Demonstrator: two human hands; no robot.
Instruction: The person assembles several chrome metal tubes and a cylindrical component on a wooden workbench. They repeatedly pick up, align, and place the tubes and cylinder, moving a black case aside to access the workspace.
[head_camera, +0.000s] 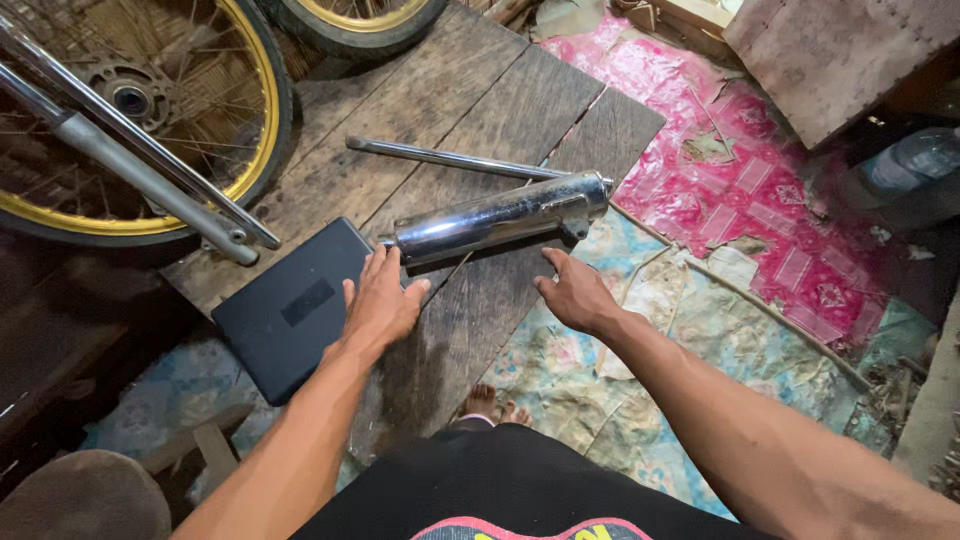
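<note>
Both hands flat on the wooden planks (470, 110), left hand (380, 300) and right hand (575, 292) fingers loosely spread, empty, just beside the chrome muffler (500, 215).

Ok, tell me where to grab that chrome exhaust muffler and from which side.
Grip the chrome muffler around the middle of its round body, coming from above on the near side. It lies flat on the wooden boards, so fingers can wrap over it. The left hand already touches its narrower end; the right hand sits just short.
</note>
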